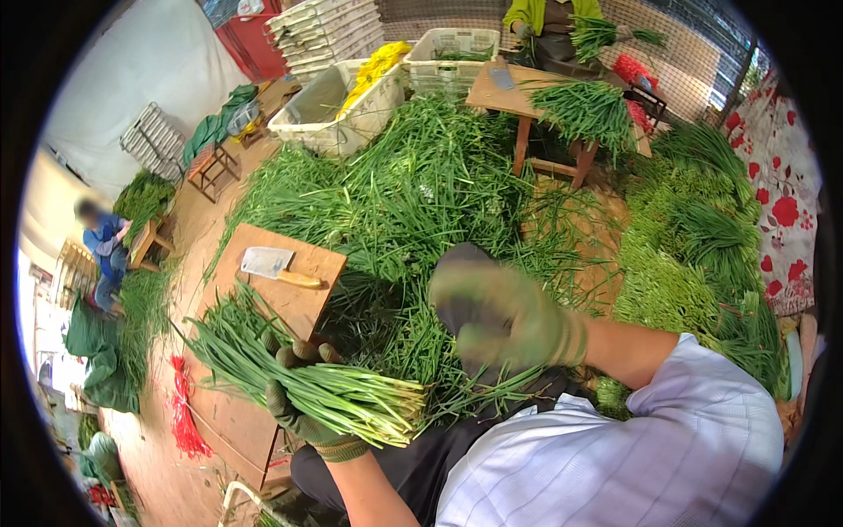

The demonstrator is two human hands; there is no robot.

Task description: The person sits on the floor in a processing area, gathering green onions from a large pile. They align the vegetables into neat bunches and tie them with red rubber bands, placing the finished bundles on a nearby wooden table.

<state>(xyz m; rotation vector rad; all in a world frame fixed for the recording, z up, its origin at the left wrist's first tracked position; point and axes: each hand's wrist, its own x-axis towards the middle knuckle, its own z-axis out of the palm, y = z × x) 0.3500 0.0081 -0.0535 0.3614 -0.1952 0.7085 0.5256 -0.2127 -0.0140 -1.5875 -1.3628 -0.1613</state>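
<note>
My left hand (306, 395), in a green knit glove, is closed around a bundle of green garlic chives (329, 388). Their pale cut ends point right, and the leafy ends lie over a low wooden table. My right hand (494, 313), gloved too, is blurred above my dark-trousered knee; whether anything is in it cannot be told. On the wooden table (299, 250) rests a cleaver (280, 267) with a wooden handle. A bunch of red ties (181, 412) hangs at the table's left side.
A big heap of loose chives (421, 178) spreads ahead. Bundled chives (691, 263) lie at right. White crates (342, 105) stand behind. A co-worker (553, 33) handles greens at another wooden table (507, 92) with a cleaver (502, 78). Another person (105, 237) sits at far left.
</note>
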